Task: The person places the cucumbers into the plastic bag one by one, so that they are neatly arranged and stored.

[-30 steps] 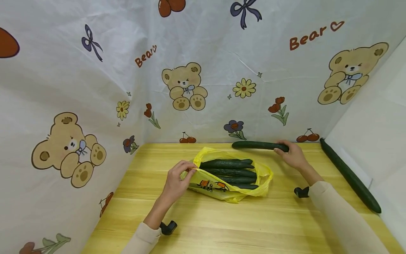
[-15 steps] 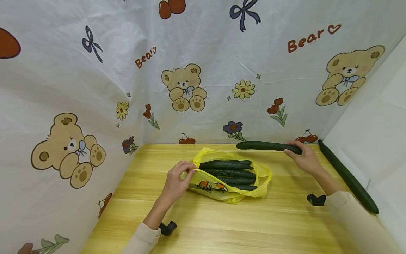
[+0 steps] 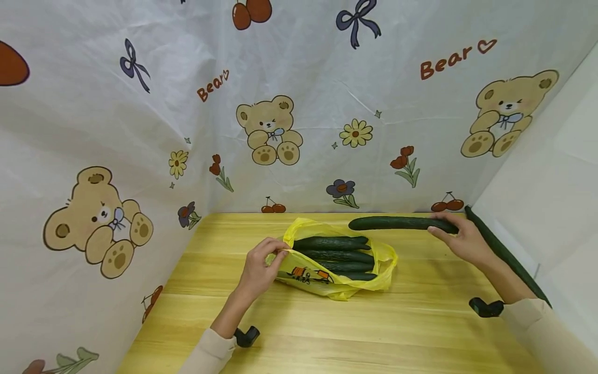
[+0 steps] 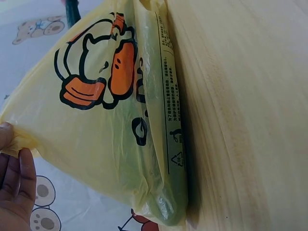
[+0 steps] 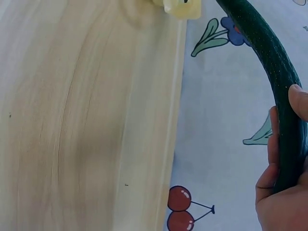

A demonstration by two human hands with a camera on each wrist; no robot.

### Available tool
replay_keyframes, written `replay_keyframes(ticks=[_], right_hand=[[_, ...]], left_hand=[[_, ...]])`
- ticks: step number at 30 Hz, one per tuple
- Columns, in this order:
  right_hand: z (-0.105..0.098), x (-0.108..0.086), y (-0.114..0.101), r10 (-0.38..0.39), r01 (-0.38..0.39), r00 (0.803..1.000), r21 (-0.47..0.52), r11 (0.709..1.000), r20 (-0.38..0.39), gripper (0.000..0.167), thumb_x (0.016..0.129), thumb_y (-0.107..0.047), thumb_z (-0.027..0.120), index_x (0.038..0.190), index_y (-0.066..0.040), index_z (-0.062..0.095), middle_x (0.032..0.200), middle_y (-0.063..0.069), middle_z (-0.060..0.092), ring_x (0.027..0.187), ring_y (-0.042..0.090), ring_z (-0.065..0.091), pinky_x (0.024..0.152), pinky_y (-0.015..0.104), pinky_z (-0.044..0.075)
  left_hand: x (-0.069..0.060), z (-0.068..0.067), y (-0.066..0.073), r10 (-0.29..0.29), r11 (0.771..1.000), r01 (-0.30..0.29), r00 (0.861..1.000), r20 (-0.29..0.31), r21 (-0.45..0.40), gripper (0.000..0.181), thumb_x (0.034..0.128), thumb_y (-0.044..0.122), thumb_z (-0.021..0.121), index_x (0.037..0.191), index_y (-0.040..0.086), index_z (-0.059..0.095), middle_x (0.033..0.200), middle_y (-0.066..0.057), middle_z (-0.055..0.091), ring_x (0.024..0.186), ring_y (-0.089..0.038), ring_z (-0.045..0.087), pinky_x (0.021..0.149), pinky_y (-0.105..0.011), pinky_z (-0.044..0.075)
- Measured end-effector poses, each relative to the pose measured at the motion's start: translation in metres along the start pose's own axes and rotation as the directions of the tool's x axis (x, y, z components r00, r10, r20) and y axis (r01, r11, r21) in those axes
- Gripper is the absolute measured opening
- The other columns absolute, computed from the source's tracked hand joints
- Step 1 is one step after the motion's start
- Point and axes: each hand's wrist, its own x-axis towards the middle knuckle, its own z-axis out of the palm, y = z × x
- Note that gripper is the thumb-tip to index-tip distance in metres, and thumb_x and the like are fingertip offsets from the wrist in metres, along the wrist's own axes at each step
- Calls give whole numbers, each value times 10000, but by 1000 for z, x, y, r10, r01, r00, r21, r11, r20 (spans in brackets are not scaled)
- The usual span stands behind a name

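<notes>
A yellow plastic bag [image 3: 299, 285] with a printed cartoon lies on the table, its mouth spread wide. Inside it several dark green cucumbers [image 3: 334, 243] lie side by side. My left hand [image 3: 261, 265] pinches the bag's rim at its left end; the left wrist view shows the thumb and fingers on the gathered plastic [image 4: 29, 143]. My right hand [image 3: 467, 241] grips one cucumber [image 3: 397, 223] by its right end, holding it level above the table behind and to the right of the bag. In the right wrist view, thumb and fingers wrap round that cucumber [image 5: 269, 53].
Another long cucumber [image 3: 506, 254] lies along the table's right edge by the white wall, partly hidden behind my right hand and forearm. A bear-print cloth [image 3: 317, 171] hangs behind and to the left of the wooden table [image 3: 299, 332].
My right hand has moved to the right and a little nearer, carrying the cucumber with it. The left hand keeps its pinch on the bag's rim.
</notes>
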Motion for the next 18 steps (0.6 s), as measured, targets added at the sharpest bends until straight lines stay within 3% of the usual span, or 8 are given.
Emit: replay_keyframes(ticks=[4, 7, 12, 15, 18], right_hand=[[-7, -5, -6, -14, 14, 1000, 7, 1000, 8, 446, 1089, -271, 648, 1455, -24, 590, 1575, 319, 495, 1418, 551, 431, 1025, 770, 417], [-9, -8, -9, -12, 12, 1000, -7, 1000, 9, 433, 1084, -276, 657, 1458, -63, 601, 1563, 266, 521, 1427, 369, 468, 1036, 705, 437], [-7, -13, -10, -70, 70, 997, -26, 997, -19, 360, 1050, -220, 710, 1394, -122, 665, 1466, 173, 605, 1266, -163, 427, 1008, 238, 449], [-3, -14, -12, -123, 123, 992, -15, 992, -28, 336, 1035, -173, 725, 1364, -117, 691, 1403, 147, 643, 1215, -250, 408, 902, 46, 376], [2, -13, -17, -144, 144, 989, -3, 990, -20, 326, 1031, -167, 729, 1352, -118, 703, 1368, 138, 668, 1191, -237, 454, 901, 19, 383]], left_hand=[[-1, 1, -1, -16, 1000, 16, 1000, 5, 0, 111, 1012, 124, 745, 1093, 194, 775, 1051, 34, 738, 918, -95, 682, 809, -250, 602], [-4, 1, -1, -30, 1000, 30, 1000, 7, 1, 117, 1006, 117, 751, 1091, 194, 776, 1054, 37, 739, 923, -89, 684, 808, -245, 605], [-6, 1, -2, -39, 999, 39, 999, 13, -1, 117, 1011, 125, 746, 1098, 197, 776, 1059, 39, 739, 931, -88, 684, 816, -238, 603], [-5, 1, -1, -28, 1000, 28, 1000, 10, 0, 117, 1013, 119, 743, 1099, 192, 775, 1057, 34, 737, 928, -92, 686, 812, -240, 603], [-3, 0, -1, -8, 1000, 8, 1000, 2, 7, 122, 1003, 103, 751, 1092, 185, 773, 1049, 30, 737, 918, -99, 688, 799, -242, 604]])
